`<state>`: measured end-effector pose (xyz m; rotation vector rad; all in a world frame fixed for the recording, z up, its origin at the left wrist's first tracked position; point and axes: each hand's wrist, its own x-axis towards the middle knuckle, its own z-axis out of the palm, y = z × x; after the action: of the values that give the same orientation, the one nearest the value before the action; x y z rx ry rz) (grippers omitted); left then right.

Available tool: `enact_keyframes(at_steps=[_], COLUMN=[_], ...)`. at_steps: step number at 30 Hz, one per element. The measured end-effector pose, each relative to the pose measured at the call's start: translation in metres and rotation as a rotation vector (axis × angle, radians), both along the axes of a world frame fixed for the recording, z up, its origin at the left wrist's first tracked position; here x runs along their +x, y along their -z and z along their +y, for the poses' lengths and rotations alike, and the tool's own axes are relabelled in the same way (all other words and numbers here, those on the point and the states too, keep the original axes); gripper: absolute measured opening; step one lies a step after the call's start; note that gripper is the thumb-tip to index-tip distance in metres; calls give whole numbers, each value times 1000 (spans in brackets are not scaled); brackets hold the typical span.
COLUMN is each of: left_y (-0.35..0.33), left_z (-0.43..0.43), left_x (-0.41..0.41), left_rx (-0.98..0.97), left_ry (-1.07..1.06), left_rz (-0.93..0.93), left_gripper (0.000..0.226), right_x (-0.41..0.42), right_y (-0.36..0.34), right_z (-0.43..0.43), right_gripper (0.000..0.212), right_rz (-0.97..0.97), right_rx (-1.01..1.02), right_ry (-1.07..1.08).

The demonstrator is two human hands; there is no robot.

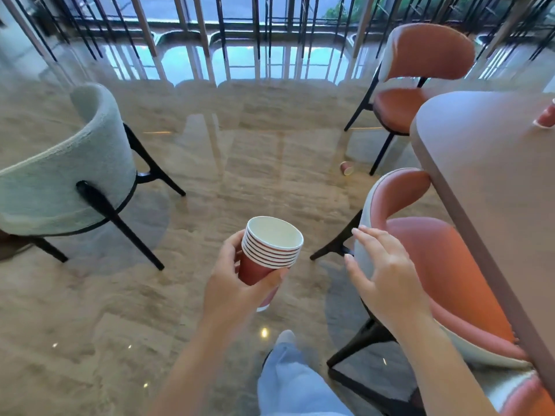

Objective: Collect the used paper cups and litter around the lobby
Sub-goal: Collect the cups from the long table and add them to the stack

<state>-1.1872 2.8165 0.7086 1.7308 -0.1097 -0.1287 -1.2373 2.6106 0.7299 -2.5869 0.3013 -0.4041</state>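
My left hand (237,280) grips a nested stack of several red paper cups (270,253), white inside and held upright at centre frame. To its right my right hand (384,274) hovers empty with fingers spread, in front of the back of an orange chair (444,265). A single red paper cup (347,168) lies on its side on the floor further ahead, by the leg of the far orange chair (420,82). Another red cup (546,117) lies on the table (486,163) at the right edge, partly cut off.
A pale grey upholstered chair (66,175) with black legs stands at the left. The glossy marble floor (234,163) stretches ahead to slatted railings and windows (240,31). My leg in blue jeans (288,382) shows at the bottom.
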Motion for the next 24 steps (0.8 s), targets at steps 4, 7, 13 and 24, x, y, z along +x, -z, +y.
enact_keyframes(at_steps=[4, 7, 13, 24], left_y=[-24, -26, -4, 12], left_z=[-52, -82, -117, -162], left_x=[71, 110, 173, 358], left_rx=[21, 11, 44, -34], left_ry=[93, 131, 167, 232], left_rz=[-34, -37, -18, 36], left_gripper=[66, 70, 65, 66], right_x=[61, 97, 139, 297], right_y=[-10, -12, 3, 9], right_z=[-45, -73, -107, -141], right_gripper=[40, 39, 41, 40], right_rz=[-51, -43, 61, 125], right_rx=[18, 40, 65, 42], right_ry=[50, 77, 152, 276])
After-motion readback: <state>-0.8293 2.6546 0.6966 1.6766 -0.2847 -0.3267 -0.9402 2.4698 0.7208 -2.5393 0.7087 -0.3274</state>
